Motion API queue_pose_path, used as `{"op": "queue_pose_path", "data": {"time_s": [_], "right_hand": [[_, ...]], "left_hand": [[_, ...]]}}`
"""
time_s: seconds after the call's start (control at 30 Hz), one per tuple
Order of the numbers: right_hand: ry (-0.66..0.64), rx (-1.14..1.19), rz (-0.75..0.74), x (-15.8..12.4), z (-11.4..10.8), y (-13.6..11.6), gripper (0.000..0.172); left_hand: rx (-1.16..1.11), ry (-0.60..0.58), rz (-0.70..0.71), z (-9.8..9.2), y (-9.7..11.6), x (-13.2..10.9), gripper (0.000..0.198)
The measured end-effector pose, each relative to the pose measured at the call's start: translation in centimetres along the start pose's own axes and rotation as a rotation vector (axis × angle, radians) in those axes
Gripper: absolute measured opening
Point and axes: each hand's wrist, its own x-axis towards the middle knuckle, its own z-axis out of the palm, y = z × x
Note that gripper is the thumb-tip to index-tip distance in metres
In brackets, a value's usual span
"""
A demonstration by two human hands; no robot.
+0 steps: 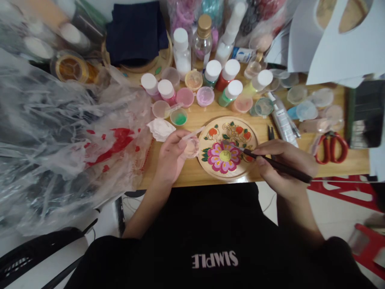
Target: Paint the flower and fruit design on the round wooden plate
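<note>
A round wooden plate (249,138) lies near the table's front edge, painted with a pink flower with a yellow centre and small orange fruits. My right hand (281,162) is closed round a dark paintbrush (272,162), its tip resting on the plate just right of the flower. At the plate's left edge my left hand (173,154) is closed on a small clear paint cup (191,147).
Several white-capped paint bottles (230,74) and small paint cups (185,97) crowd the table behind the plate. A crumpled plastic bag (60,136) covers the left. Red-handled scissors (331,147) and a tube (281,120) lie to the right. A crumpled tissue (161,128) sits by my left hand.
</note>
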Motion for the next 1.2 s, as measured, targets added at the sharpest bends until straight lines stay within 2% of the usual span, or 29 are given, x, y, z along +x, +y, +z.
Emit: {"op": "queue_pose_path", "data": {"time_s": [0.4,0.6,0.9,1.2], "right_hand": [[-0.010,0.024,-0.044,0.2,0.1,-0.1,0.020],[-0.012,-0.004,-0.013,-0.1,-0.1,0.1,0.019],[0.018,-0.060,0.051,0.3,0.1,-0.8,0.011],[0.031,-0.108,0.069,0.5,0.2,-1.2,0.012]], "left_hand": [[-0.021,0.012,-0.009,0.1,0.1,0.0,0.037],[-0.021,-0.008,-0.015,0.0,0.1,0.0,0.037],[-0.023,0.043,-0.023,0.3,0.2,0.0,0.038],[0.014,0.064,-0.023,0.1,0.1,-0.1,0.043]]}}
